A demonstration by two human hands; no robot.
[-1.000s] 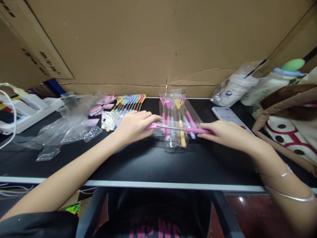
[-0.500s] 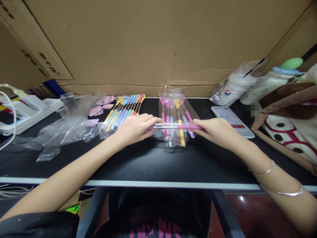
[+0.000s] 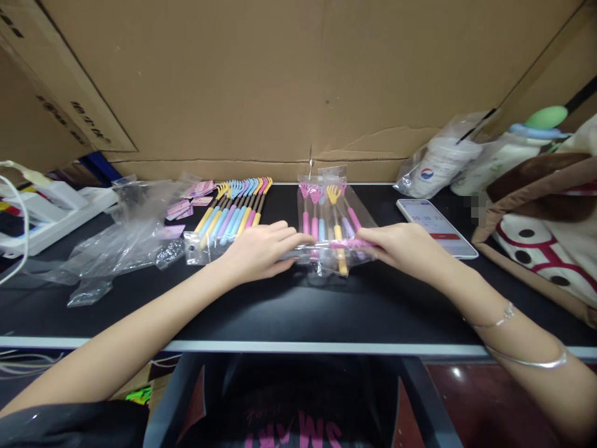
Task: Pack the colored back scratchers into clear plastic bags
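A pink-handled back scratcher [image 3: 342,244] in a clear plastic bag lies crosswise between my hands. My left hand [image 3: 261,250] is closed around its left part, and the bag's loose end sticks out to the left of that hand. At the other end, my right hand [image 3: 401,249] pinches the pink handle. Just behind and beneath are several bagged back scratchers [image 3: 321,214] with pink, blue, yellow and purple handles, partly covered by the one I hold. Beyond my left hand, a row of unwrapped back scratchers [image 3: 237,211] lies side by side, claws pointing away.
Crumpled clear bags [image 3: 130,230] and small pink cards [image 3: 180,208] lie on the left, beside a white power strip [image 3: 69,214]. A phone [image 3: 438,227], a bagged cup [image 3: 433,168], a bottle [image 3: 517,155] and a fabric bag [image 3: 536,230] are on the right. Cardboard [image 3: 233,81] stands behind.
The held scratcher has dropped slightly toward the desk, and my left hand has slid a little to the right along it. Both hands keep their hold.
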